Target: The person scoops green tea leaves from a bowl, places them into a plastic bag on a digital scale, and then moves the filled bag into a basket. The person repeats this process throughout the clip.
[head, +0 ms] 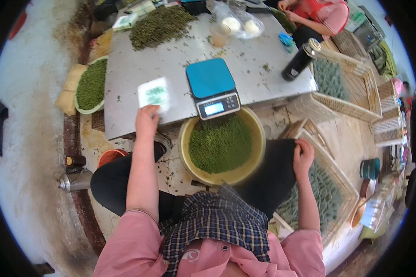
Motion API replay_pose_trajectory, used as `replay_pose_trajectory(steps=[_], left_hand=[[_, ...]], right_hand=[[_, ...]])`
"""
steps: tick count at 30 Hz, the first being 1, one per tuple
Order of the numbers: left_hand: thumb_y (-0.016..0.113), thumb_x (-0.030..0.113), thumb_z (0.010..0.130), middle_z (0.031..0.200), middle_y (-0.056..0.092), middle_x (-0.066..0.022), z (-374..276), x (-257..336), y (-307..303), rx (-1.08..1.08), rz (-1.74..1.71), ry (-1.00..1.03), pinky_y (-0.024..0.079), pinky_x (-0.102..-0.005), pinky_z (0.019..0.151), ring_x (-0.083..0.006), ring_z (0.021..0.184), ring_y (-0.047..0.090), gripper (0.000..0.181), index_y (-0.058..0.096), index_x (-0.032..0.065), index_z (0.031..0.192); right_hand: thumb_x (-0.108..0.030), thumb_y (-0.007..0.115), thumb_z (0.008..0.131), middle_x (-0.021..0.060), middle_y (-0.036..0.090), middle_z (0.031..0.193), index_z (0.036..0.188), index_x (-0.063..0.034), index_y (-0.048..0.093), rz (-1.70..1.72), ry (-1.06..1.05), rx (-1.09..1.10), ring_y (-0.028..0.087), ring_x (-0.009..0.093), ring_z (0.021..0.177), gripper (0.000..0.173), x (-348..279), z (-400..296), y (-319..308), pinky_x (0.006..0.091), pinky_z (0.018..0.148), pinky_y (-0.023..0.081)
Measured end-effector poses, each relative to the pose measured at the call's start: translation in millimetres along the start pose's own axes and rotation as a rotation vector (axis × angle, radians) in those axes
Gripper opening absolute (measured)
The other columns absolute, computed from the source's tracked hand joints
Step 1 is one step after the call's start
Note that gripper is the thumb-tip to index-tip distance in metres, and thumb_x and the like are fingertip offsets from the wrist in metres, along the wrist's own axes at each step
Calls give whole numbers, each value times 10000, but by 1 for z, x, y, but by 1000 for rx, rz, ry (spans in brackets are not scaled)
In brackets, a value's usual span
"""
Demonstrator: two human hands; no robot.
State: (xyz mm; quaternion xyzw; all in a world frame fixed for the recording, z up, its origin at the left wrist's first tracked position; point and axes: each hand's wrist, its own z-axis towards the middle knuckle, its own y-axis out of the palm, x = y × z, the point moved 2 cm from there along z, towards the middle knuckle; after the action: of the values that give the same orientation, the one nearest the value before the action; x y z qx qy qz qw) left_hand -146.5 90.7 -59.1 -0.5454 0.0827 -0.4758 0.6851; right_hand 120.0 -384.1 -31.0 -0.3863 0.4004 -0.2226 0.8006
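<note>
My left hand (147,121) is at the near left edge of the metal table (124,79), its fingers at the lower edge of a stack of white packets with green print (154,93); whether they grip it I cannot tell. Beside it stands a digital kitchen scale (213,86) with a blue-green top and lit display, nothing on its plate. Below the table edge, between my legs, a yellowish basin (260,152) holds dried green leaves (220,145). My right hand (303,155) rests by my right knee, fingers curled, near a crate of small filled packets (319,197).
Darker leaves (159,26) lie heaped at the table's far left. A black flask (300,60) stands at the right corner, near a blue glove (286,41). A co-worker's hands (287,10) are beyond. Another leaf-filled basin (92,86) is left; a plastic crate (350,107) is right.
</note>
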Motion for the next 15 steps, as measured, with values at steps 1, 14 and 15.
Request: replay_pose_trajectory(steps=[1,14,15], left_hand=[[647,53,769,871,668,-141,2,3,2,-61,-48,-31,496,-386,766,-319,829,617,211,699,79,972],[639,-29,759,706,536,-38,-3,40,-29,55,-459,-265,440,-252,635,-113,619,495,507,574,107,1243],[631,-44,753,685,494,-19,0,44,-31,80,-471,-214,425,-250,628,-111,602,456,555,551,117,1278]], right_hand=[[-47,569,784,108,634,1026,865,-38,650,-18,-20,10,572,295,987,115,-2,2,1,384,893,421],[-184,588,843,132,551,1099,1144,-49,544,478,-270,-539,547,248,964,333,-188,-65,181,352,828,470],[-220,617,831,162,502,1165,1190,-33,518,145,-505,-542,501,289,1032,416,-193,-75,208,395,889,439]])
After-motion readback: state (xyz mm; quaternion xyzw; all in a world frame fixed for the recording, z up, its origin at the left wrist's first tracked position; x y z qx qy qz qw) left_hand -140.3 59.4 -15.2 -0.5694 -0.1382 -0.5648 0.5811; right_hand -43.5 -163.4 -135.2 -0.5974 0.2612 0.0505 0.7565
